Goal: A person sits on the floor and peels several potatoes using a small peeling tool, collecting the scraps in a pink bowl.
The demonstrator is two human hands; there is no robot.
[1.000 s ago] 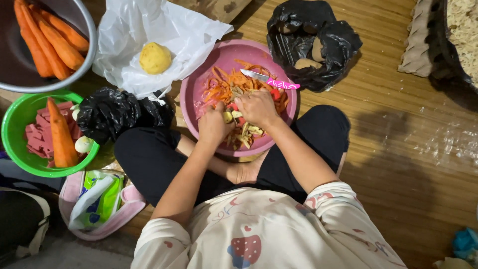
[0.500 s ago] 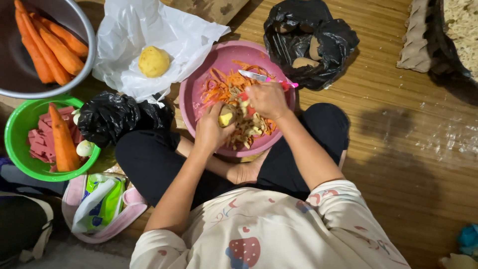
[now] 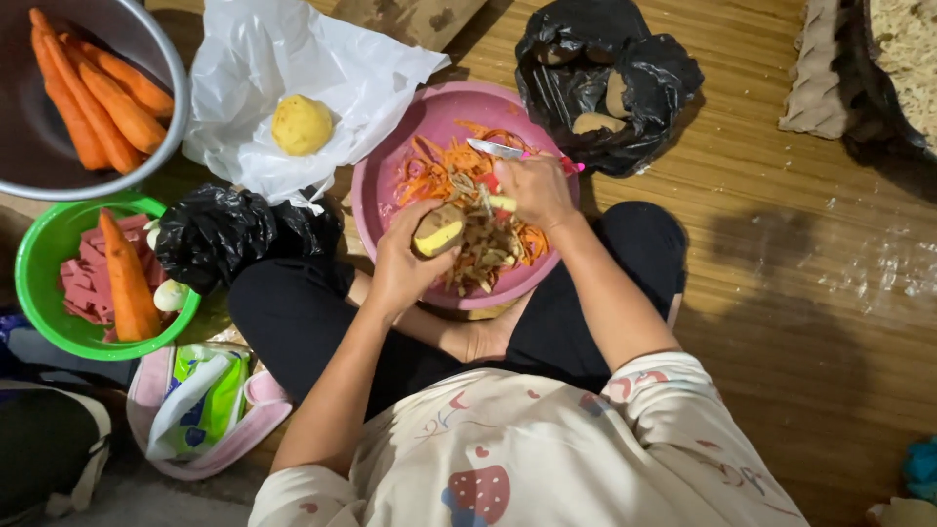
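1. Two hands work above the pink basin point(image 3: 390, 185): left hand point(image 3: 400, 268) grasps a half-peeled potato point(image 3: 438, 232).
2. Right hand point(image 3: 532, 190) is clenched around a peeler point(image 3: 493, 203).
3. Potato looks firm and probably slippery where peeled; safest held by its skinned end.

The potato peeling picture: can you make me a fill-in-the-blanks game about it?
1. The left hand holds a half-peeled ____ over the pink basin.
2. The whole peeled potato lies on a ____ plastic sheet.
3. The green bowl holds pink slices and one ____.
4. The right hand holds a ____ with a red handle.

Missing words: potato; white; carrot; peeler
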